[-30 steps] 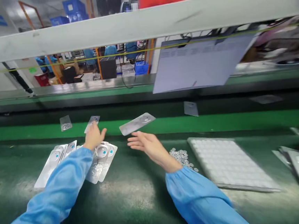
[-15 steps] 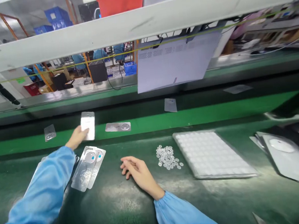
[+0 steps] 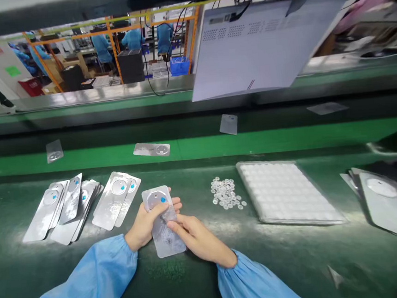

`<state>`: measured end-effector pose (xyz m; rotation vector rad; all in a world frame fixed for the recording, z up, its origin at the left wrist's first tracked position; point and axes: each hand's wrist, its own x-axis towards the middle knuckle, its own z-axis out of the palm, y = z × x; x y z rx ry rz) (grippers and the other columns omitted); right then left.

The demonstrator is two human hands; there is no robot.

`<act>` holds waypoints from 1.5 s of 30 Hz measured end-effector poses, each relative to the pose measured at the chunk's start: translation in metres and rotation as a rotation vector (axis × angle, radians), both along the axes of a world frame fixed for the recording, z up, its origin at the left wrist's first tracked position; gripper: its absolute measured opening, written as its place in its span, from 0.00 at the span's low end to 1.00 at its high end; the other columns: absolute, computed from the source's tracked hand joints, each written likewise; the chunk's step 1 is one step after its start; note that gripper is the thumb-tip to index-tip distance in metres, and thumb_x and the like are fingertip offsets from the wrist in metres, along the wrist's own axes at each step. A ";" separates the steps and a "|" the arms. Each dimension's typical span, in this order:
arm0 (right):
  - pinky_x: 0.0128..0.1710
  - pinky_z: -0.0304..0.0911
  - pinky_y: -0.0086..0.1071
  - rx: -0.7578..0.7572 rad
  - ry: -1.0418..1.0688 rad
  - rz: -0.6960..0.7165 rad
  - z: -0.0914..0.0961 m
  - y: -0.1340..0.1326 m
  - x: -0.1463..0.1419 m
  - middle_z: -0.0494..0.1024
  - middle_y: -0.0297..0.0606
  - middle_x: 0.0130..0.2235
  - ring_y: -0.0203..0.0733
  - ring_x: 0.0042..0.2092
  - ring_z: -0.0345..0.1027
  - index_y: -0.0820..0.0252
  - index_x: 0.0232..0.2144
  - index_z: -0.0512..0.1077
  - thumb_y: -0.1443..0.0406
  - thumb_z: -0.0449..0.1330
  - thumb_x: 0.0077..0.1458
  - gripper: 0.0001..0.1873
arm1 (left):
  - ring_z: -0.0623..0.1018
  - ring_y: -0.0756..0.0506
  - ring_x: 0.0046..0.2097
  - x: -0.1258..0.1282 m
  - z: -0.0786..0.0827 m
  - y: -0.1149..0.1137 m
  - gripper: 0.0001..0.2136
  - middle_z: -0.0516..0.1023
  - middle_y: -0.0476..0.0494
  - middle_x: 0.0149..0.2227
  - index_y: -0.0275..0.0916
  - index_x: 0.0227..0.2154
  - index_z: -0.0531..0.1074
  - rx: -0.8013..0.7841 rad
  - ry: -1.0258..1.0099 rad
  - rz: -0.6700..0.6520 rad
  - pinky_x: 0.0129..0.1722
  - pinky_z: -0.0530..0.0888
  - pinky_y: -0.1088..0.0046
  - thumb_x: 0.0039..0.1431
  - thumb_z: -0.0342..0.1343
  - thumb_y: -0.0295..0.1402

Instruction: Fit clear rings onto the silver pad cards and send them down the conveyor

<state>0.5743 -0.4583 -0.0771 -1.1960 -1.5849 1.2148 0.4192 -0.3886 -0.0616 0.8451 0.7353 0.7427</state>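
My left hand [image 3: 144,224] is wrapped round a pale, patterned phone back cover [image 3: 165,242], thumb on its face below the round camera area and a blue dot. Pinched at the cover's right edge is my right hand [image 3: 200,241], its thumb on the front. The cover is tilted upright above the green bench. Two similar covers [image 3: 108,205] overlap left of my hands. Farther left lies a fanned pile of covers [image 3: 40,223], several with blue dots. Small clear discs [image 3: 224,193] lie loose to the right of my hands.
A white gridded tray [image 3: 289,192] lies right of the discs. More covers [image 3: 393,206] are stacked at far right. On the green conveyor belt [image 3: 198,146] lie single covers [image 3: 151,149]. A white panel [image 3: 245,52] hangs above; people in blue work behind.
My left hand has come back from the belt with the cover, toward me. My right hand has taken hold of its edge. The view has tilted down.
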 end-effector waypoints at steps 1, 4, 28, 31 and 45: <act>0.24 0.55 0.27 -0.043 0.010 0.011 0.000 0.000 0.001 0.68 0.29 0.23 0.34 0.24 0.61 0.59 0.27 0.68 0.48 0.50 0.70 0.26 | 0.82 0.35 0.52 0.000 0.000 0.000 0.27 0.83 0.33 0.49 0.36 0.55 0.74 -0.042 -0.018 0.024 0.55 0.77 0.58 0.53 0.70 0.37; 0.23 0.60 0.28 -0.081 0.022 -0.139 -0.002 -0.003 0.006 0.73 0.32 0.23 0.36 0.23 0.67 0.58 0.29 0.70 0.46 0.51 0.69 0.26 | 0.85 0.36 0.46 -0.001 -0.001 -0.001 0.24 0.85 0.34 0.44 0.35 0.51 0.76 -0.102 0.006 0.082 0.47 0.81 0.62 0.52 0.69 0.35; 0.36 0.73 0.29 0.629 -0.514 -0.485 0.004 -0.008 -0.010 0.81 0.39 0.40 0.39 0.37 0.77 0.57 0.45 0.77 0.71 0.59 0.68 0.08 | 0.77 0.39 0.49 -0.018 -0.012 -0.011 0.18 0.79 0.43 0.39 0.38 0.37 0.81 0.174 0.537 0.006 0.51 0.72 0.64 0.63 0.53 0.46; 0.36 0.71 0.29 0.641 -0.550 -0.487 0.006 -0.007 -0.012 0.80 0.38 0.40 0.38 0.37 0.77 0.58 0.43 0.75 0.71 0.59 0.68 0.06 | 0.77 0.37 0.49 -0.018 -0.013 -0.012 0.17 0.79 0.42 0.38 0.38 0.37 0.81 0.198 0.541 0.009 0.53 0.70 0.62 0.63 0.53 0.45; 0.22 0.60 0.26 0.225 0.172 -0.623 0.004 -0.011 -0.020 0.70 0.36 0.38 0.33 0.28 0.64 0.56 0.37 0.71 0.59 0.58 0.69 0.08 | 0.82 0.36 0.33 -0.010 -0.006 -0.008 0.27 0.83 0.35 0.32 0.32 0.32 0.80 -0.144 0.057 -0.112 0.34 0.77 0.63 0.54 0.56 0.57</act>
